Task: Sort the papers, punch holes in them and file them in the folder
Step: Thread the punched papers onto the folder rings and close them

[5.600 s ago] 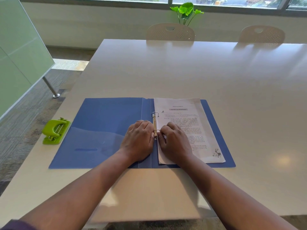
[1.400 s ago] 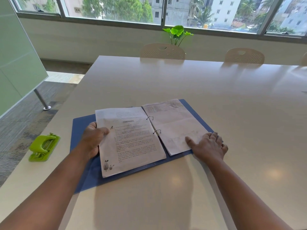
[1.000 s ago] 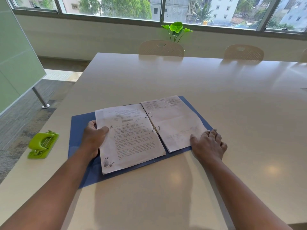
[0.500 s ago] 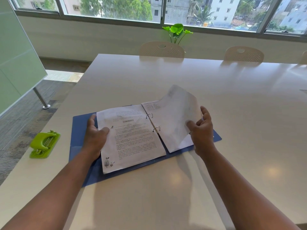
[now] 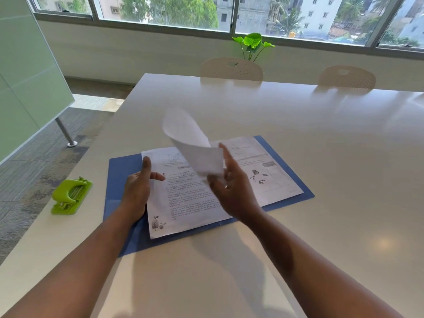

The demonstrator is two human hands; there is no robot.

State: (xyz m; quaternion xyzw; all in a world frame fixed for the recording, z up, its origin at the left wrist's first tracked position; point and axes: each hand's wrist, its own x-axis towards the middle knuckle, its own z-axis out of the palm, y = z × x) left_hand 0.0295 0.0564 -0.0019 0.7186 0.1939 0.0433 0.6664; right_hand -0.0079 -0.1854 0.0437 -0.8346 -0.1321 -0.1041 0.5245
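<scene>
Pinching a lifted, blurred sheet [image 5: 195,148], the right hand [image 5: 231,191] hovers over the open folder [image 5: 302,191]; printed pages [image 5: 190,198] lie on both its halves. Left hand [image 5: 137,191] rests beside them, fingers loose, holding nothing. Left of it sits a green punch [image 5: 71,196]; beyond, chairs [image 5: 231,68] and a plant [image 5: 252,44].

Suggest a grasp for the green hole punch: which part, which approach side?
Judging from this view, take the hole punch from above, pinching across its narrow width at the raised lever hump. It lies flat near the table edge, left of the blue folder, nothing on top, both long sides free. Both hands are at the papers.
</scene>
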